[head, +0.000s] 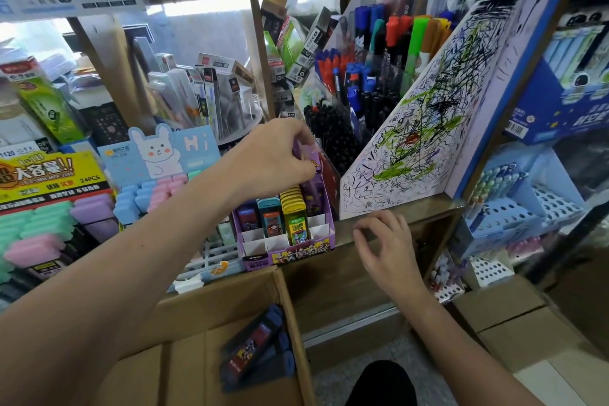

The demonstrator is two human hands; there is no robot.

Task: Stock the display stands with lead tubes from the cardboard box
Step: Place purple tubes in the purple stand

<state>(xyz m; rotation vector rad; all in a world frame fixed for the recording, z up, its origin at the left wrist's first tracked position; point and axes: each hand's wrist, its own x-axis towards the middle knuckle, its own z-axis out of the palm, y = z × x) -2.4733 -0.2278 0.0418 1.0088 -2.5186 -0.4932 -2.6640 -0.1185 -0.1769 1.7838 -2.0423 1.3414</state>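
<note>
Three or so blue lead tubes (260, 349) lie slanted, long axis toward the purple display stand (296, 250), in the cardboard box (197, 306) below it, seemingly nearer the empty, loosely curled right hand (385, 247), while the left hand (273, 155) pinches a purple tube (313, 158) over its back right column.

Person, own-head camera view; body seen in part only.

1. Left hand (273, 155): bare; back of hand and knuckles showing, plain skin without markings.
2. Left forearm (131, 267): bare from the wrist to the lower left frame edge; one small dark spot mid-forearm.
3. Right hand (385, 247): bare; back of hand showing, slim fingers.
4. Right forearm (461, 343): bare from the wrist to the bottom frame edge.
5. Black rounded shape (380, 384): bottom centre, plain matte black, smooth outline, cut off by the frame edge. Whether clothed knee or shoe cannot be told.
</note>
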